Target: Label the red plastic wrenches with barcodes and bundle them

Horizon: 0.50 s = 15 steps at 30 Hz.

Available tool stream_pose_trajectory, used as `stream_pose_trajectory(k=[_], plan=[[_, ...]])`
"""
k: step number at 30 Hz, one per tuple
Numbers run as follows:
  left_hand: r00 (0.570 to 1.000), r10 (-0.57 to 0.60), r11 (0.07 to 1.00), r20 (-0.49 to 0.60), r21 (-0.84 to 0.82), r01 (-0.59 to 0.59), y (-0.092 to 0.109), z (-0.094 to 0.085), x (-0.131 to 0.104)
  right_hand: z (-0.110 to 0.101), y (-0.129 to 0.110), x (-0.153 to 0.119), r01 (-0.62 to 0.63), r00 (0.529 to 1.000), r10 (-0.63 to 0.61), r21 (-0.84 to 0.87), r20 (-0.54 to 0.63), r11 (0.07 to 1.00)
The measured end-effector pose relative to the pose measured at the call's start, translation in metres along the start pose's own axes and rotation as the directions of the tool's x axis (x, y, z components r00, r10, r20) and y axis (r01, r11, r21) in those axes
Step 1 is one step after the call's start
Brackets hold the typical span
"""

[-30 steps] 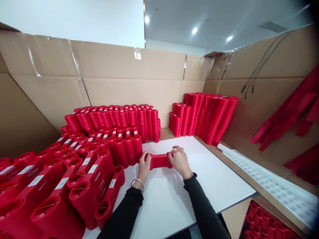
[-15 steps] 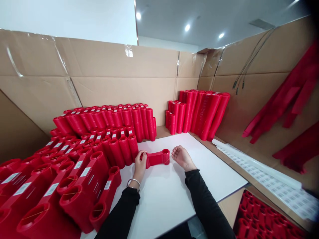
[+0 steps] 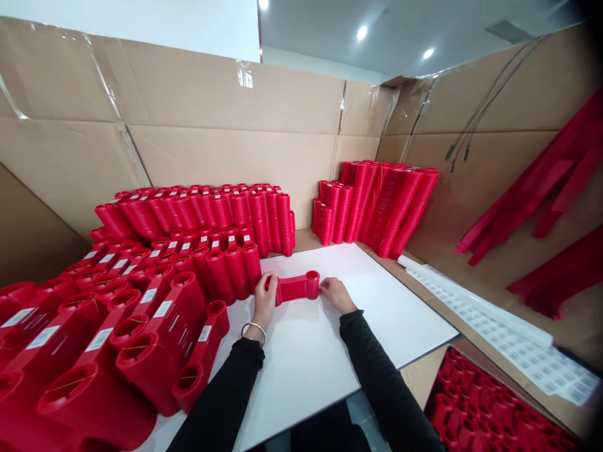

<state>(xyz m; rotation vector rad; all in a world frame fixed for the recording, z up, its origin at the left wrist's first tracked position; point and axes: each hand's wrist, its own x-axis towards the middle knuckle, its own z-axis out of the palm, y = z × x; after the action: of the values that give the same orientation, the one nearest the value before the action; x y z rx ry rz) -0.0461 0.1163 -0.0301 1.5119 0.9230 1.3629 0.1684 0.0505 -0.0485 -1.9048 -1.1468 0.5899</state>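
On the white board (image 3: 325,339) before me stands a red piece with a rolled, hollow cylinder at each end and a flat band between them, the double roll (image 3: 294,289). My left hand (image 3: 264,296) is closed round its left end, thumb towards me, and hides most of that cylinder. At the right end, the fingers of my right hand (image 3: 335,294) are drawn together in a pinch right beside the cylinder. Whatever lies between those fingertips is too small to make out.
Many similar red double rolls (image 3: 146,351), several with white barcode labels, crowd the left side. Taller red rolls (image 3: 377,207) stand at the back right. A sheet of printed labels (image 3: 490,326) lies on the right. Below it sits a box of red rolls (image 3: 485,408). Cardboard walls (image 3: 226,150) surround the board.
My right hand has moved left to the double roll's right end, and its curled fingers have come together. My left hand keeps its hold. The camera view has shifted slightly.
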Motion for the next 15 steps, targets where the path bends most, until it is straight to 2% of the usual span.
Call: stream_pose_trajectory(k=[4, 8, 11, 15], plan=[[1.000, -0.027, 1.000, -0.009, -0.012, 0.027, 0.003, 0.000, -0.002, -0.006, -0.009, -0.004, 0.101, 0.995, -0.101, 0.023, -0.013, 0.995], [0.999, -0.039, 0.999, -0.018, -0.017, 0.039, 0.004, 0.000, -0.003, -0.016, -0.029, -0.011, 0.279, 0.960, -0.273, 0.175, -0.057, 0.944], [0.999, -0.037, 0.999, -0.025, -0.015, 0.037, 0.002, 0.000, -0.002, -0.016, -0.040, -0.018, 0.364, 0.922, -0.386, 0.294, 0.018, 0.884], [0.999, -0.010, 1.000, -0.047, -0.011, 0.010, 0.000, 0.000, 0.000, -0.004, -0.040, -0.024, 0.348, 0.893, -0.422, 0.353, 0.159, 0.868]])
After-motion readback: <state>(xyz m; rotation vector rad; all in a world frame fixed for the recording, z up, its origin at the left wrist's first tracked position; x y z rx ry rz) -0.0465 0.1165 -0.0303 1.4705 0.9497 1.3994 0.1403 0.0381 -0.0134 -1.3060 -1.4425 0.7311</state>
